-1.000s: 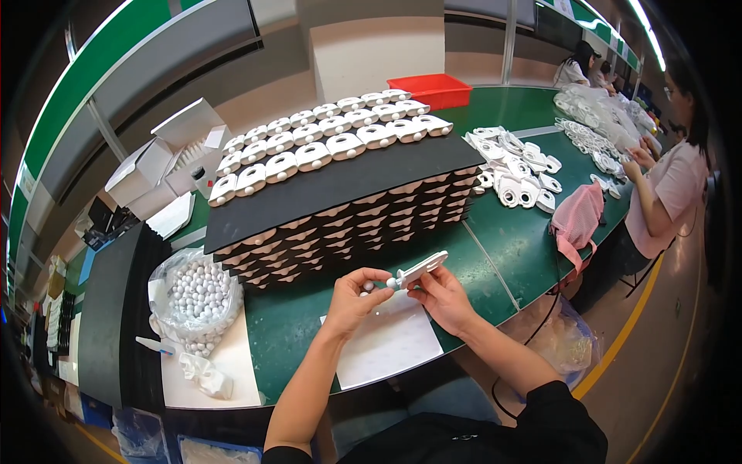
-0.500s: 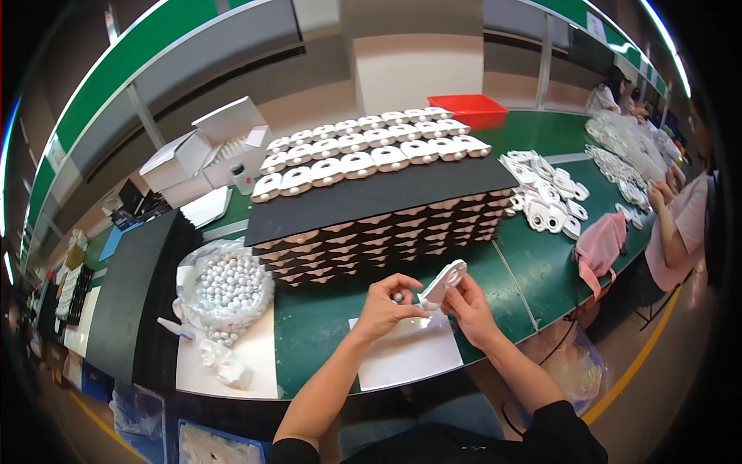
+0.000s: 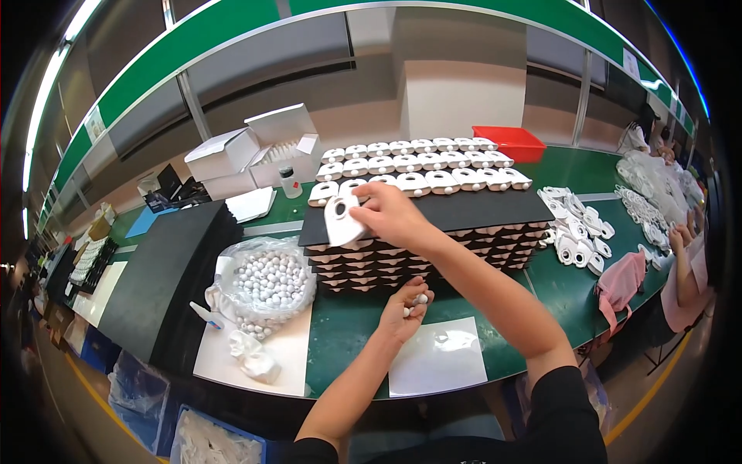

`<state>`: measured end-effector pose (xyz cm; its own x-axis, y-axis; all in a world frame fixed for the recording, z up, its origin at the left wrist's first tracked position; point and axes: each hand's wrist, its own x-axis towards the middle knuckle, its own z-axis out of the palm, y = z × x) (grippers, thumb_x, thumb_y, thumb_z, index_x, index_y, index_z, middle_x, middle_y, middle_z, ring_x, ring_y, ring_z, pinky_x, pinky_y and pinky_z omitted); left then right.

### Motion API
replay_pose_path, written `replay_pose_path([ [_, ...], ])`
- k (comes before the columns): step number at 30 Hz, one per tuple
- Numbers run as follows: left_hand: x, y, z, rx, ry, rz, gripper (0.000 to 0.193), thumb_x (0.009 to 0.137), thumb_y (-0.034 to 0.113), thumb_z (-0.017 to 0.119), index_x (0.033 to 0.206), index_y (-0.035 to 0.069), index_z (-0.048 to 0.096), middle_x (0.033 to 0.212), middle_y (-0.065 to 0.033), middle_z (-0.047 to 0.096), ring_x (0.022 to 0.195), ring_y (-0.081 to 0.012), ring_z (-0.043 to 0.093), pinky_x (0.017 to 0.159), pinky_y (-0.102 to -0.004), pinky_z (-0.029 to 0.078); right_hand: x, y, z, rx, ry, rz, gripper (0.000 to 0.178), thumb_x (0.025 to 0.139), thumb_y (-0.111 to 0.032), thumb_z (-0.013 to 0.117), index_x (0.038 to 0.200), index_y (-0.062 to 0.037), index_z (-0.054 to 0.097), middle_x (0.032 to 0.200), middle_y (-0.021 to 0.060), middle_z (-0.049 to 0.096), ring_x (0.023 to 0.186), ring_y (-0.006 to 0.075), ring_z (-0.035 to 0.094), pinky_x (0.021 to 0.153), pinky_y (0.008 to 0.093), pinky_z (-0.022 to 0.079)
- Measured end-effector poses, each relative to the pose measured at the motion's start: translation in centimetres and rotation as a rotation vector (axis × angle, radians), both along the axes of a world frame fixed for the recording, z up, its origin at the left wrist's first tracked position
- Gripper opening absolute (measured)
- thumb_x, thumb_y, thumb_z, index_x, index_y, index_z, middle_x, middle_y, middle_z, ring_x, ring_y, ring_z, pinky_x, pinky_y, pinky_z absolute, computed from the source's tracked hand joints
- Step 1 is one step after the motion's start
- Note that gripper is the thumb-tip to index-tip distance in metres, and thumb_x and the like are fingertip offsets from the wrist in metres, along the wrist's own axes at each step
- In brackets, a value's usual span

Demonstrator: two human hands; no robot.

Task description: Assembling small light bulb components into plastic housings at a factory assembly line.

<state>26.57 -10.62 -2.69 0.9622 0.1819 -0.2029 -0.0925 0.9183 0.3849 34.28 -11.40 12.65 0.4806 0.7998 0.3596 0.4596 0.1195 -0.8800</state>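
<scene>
My right hand pinches a flat white plastic part with a round dark hole. It is over the front left edge of a tall stack of black sheets layered with parts. Rows of similar white parts, each with a small ball at its front, lie on the top sheet. Below, in front of the stack, my left hand is curled around several small white balls. A clear bag of white balls stands left of that hand.
A white paper sheet lies at the table's front. Loose white parts and a pink bag are to the right, near a co-worker's hand. Black sheets, a glue bottle and crumpled white cloth are left.
My right hand has carried the white part from above the paper, away from my left hand, to the stack's left front. My left hand stays low, holding balls. The view has shifted.
</scene>
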Motion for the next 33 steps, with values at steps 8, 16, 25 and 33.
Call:
replay_pose_path([
  [8, 0.5, 0.1, 0.0, -0.196, 0.089, 0.012, 0.021, 0.072, -0.009, 0.043, 0.092, -0.003, 0.046, 0.079, -0.0113, 0.044, 0.064, -0.0146, 0.037, 0.038, -0.0180, 0.026, 0.7, 6.7, -1.0, -0.237, 0.187, -0.110, 0.027, 0.074, -0.014, 0.065, 0.085, 0.0105, 0.061, 0.065, 0.0105, 0.060, 0.055, 0.0129, 0.059, 0.050, 0.0219, 0.047],
  [16, 0.5, -0.1, 0.1, -0.102, 0.115, 0.025, 0.006, 0.083, -0.001, 0.046, 0.089, 0.001, 0.047, 0.088, -0.0141, 0.053, 0.071, -0.0151, 0.050, 0.037, -0.0176, 0.027, 2.3, 5.6, -0.5, 0.048, -0.501, -0.377, 0.016, 0.073, -0.019, 0.064, 0.081, -0.0047, 0.067, 0.074, 0.0135, 0.064, 0.074, 0.0298, 0.060, 0.069, 0.0372, 0.047],
  [25, 0.5, 0.2, -0.9, -0.047, 0.130, -0.017, 0.011, 0.086, 0.015, 0.056, 0.088, 0.007, 0.050, 0.089, -0.0074, 0.060, 0.061, -0.0104, 0.052, 0.037, -0.0169, 0.027, 6.0, 5.3, -2.0, -0.194, -0.958, -0.305, 0.023, 0.078, -0.030, 0.061, 0.088, -0.0107, 0.069, 0.088, 0.0072, 0.065, 0.091, 0.0266, 0.053, 0.081, 0.0383, 0.041],
  [33, 0.7, -0.3, -0.2, -0.024, 0.112, -0.032, 0.015, 0.082, 0.002, 0.052, 0.097, 0.006, 0.050, 0.097, -0.0099, 0.056, 0.067, -0.0136, 0.051, 0.039, -0.0183, 0.028, 4.9, 1.8, -1.1, 0.050, -0.909, -0.401, 0.028, 0.080, -0.029, 0.059, 0.102, -0.0121, 0.062, 0.101, 0.0052, 0.060, 0.101, 0.0237, 0.048, 0.088, 0.0395, 0.032],
])
